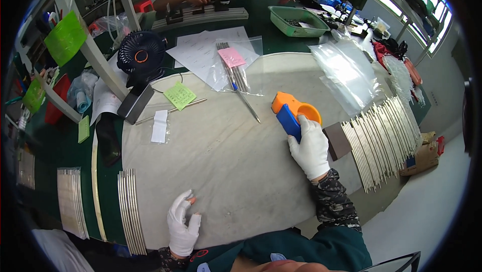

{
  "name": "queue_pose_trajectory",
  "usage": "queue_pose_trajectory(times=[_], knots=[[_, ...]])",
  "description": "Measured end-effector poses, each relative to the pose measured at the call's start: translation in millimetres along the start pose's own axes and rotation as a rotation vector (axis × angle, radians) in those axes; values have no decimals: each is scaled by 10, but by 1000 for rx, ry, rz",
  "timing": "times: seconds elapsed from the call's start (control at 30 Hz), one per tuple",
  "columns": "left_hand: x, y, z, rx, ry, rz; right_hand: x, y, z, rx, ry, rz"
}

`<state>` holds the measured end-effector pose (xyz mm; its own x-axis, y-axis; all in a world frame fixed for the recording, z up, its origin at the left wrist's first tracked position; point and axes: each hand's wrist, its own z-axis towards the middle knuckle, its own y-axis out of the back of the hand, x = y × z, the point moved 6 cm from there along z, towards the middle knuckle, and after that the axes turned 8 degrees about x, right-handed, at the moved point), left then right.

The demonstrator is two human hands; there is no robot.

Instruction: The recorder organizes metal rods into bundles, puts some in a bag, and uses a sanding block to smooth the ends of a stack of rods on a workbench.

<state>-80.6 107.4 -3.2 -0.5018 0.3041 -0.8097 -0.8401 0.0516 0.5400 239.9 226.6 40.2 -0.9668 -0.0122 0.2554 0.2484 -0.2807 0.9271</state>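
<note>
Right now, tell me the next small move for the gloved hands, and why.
Probably draw the orange-and-blue tape dispenser toward the left hand: the right hand already has its fingers on it, while the left hand, half curled near the gray worktop's lower edge, is well apart with nothing visibly held.

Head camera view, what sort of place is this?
Probably a workshop: thin silvery metal rods in a row, a green plastic tray, and a white-gloved right hand on a blue-and-orange tool.
</note>
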Motion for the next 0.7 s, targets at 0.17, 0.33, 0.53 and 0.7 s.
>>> queue_pose_trajectory(times=[0.17,0.33,0.53,0.7], knots=[[16,16,-32,-22,-10,-10,-139,-18,-7,-53,9,-5],[83,-2,-32,-30,46,-50,-170,-41,-4,-107,67,-17],[108,-8,13,-17,69,-65,-188,264,143,-92,5,-163],[40,33,-22,20,40,113,-143,685,1327,-96,112,-214]])
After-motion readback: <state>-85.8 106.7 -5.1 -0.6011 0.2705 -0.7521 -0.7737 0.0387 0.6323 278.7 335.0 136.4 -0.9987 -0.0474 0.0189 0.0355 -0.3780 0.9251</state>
